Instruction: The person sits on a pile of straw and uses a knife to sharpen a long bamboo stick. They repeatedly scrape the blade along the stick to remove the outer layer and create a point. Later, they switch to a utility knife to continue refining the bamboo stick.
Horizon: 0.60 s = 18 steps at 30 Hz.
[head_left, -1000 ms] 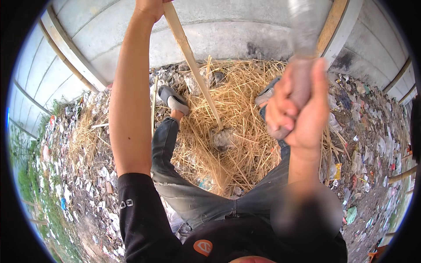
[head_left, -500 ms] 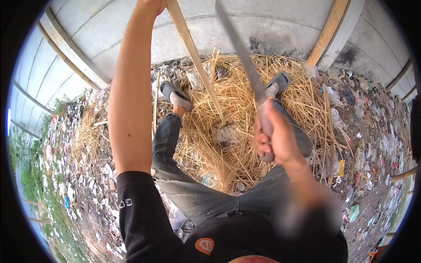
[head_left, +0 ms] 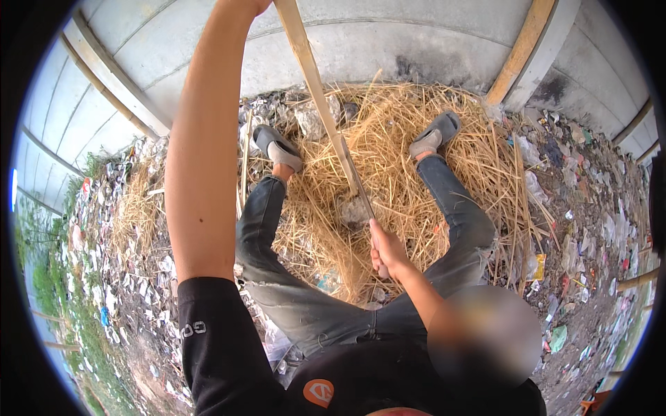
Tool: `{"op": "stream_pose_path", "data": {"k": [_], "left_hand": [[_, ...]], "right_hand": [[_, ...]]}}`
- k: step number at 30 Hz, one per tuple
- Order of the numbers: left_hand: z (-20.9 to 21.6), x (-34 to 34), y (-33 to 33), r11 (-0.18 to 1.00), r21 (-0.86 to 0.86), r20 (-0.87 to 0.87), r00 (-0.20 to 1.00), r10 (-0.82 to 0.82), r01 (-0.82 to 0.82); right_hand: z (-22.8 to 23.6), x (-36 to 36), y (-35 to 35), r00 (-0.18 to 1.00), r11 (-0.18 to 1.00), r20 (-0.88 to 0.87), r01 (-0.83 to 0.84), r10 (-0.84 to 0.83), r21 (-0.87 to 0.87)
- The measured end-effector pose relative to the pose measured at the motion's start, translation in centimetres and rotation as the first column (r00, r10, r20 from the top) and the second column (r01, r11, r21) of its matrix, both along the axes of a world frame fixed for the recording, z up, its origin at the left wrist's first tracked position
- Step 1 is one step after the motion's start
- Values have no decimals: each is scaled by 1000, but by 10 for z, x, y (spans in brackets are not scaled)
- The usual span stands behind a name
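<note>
The top edge cuts off the left grip (head_left: 257, 5) and stick (head_left: 313, 73)

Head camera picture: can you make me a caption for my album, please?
The right grip holds a long knife close beside a slanted pale wooden strip, above scattered golden straw.

Knife (head_left: 363, 195) in the right hand (head_left: 388, 251), blade alongside a wooden strip (head_left: 311, 69) over straw (head_left: 402, 166)

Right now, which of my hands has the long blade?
Your right hand, lower in view, grips its handle; the left hand, partly cut off at the top, is beside the wooden strip.
</note>
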<state>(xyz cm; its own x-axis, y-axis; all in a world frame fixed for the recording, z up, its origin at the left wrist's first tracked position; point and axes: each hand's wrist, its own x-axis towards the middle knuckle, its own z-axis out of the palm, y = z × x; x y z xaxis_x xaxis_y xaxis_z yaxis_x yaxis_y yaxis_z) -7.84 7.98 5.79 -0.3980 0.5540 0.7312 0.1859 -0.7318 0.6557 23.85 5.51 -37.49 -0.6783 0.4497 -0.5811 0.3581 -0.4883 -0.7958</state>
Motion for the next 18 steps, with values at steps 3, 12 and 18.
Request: {"op": "stream_pose_path", "data": {"k": [3,12,18], "left_hand": [[-10,-13,-17,993,-2,-23,993,118,-118],[-9,0,-8,995,-11,25,994,102,-102],[-8,-1,-6,979,-12,38,978,206,-205]], "right_hand": [[86,-10,3,999,972,-46,-30,19,-231],[233,-40,2,252,895,-968,435,-14,100],[-40,-27,-1,983,978,143,-139,117,158]]}}
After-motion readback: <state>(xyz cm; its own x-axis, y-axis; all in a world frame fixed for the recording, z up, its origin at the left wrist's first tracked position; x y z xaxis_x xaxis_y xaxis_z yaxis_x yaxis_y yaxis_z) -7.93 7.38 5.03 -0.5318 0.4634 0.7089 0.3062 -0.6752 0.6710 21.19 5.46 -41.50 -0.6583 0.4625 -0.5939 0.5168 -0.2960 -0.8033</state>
